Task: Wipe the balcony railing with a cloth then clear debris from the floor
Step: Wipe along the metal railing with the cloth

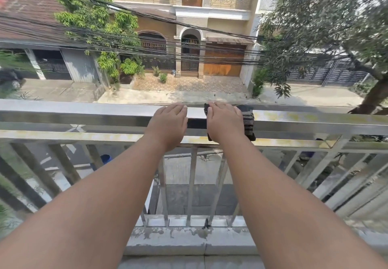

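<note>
The right hand [223, 119] lies flat, palm pressing the dark striped cloth [248, 121] onto the railing's top rail [84, 111]; the left hand [170, 119] rests open and empty at its 9 o'clock. Unpinched, the cloth could slide over the far edge to the street.

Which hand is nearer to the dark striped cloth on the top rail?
Right. The right hand lies flat on the striped cloth, pressing it on the top rail. The left hand rests on bare rail, apart from the cloth.
</note>
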